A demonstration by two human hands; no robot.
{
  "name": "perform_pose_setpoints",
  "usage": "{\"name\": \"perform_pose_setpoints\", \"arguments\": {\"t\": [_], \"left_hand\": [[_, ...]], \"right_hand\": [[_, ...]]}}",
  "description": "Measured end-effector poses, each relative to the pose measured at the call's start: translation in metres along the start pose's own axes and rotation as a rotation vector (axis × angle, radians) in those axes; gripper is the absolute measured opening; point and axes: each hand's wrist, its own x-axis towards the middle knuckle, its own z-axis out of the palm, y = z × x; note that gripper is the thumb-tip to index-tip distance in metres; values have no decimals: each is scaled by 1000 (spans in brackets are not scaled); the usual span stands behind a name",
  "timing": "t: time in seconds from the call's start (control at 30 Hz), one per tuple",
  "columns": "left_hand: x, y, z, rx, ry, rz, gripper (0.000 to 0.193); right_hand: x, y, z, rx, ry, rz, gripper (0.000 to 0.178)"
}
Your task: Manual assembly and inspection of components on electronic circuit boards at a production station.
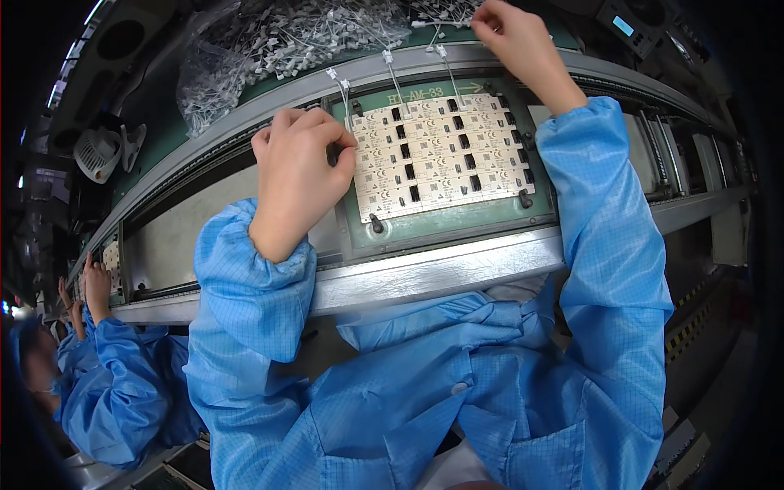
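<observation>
Blue smock (400, 367): Nearest the lens, finely gridded sleeves stretch out left and right over a work line.
Near rail (441, 269): Bright metal runs between the wearer's body and the work.
Green carrier (449, 219): Lying just beyond the near rail, it has dark clips around its edge; a loose clip could let the load slide.
White boards (433, 167): Printed pieces sit in close rows on the carrier, between the two hands, with dark parts in columns.
Left hand (302, 155): Fingers curl inward at the boards' left edge; whether they grip anything cannot be told.
White leads (388, 57): Thin cables run from the far row of boards toward the far rail (416, 67); a snagging finger or cuff might tug one loose.
Right hand (518, 45): Fingertips draw together at far right, above the rail; any held cable cannot be made out.
Cable heap (302, 41): Tangled white leads spread at far left, partly in clear plastic; pulling one could drag its neighbours along.
</observation>
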Motion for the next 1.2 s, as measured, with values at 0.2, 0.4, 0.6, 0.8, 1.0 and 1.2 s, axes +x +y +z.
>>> {"name": "perform_pose_setpoints", "arguments": {"t": [0.2,0.4,0.6,0.8,1.0,1.2], "left_hand": [[-3,1,-6,44,-1,32,6],[16,-1,-5,-41,-172,-187,8],[27,1,-9,-22,-252,-205,10],[48,9,-15,150,-348,-62,11],[51,9,-11,438,-371,259,8],[47,4,-12,398,-304,375,8]], "right_hand": [[1,-17,-43,259,259,-7,11],[0,-18,-50,267,248,18,12],[1,-15,-46,267,234,-70,13],[-1,-4,-54,255,241,-39,14],[-10,-1,-57,300,237,-47,15],[-14,-1,-52,293,230,-35,15]]}}
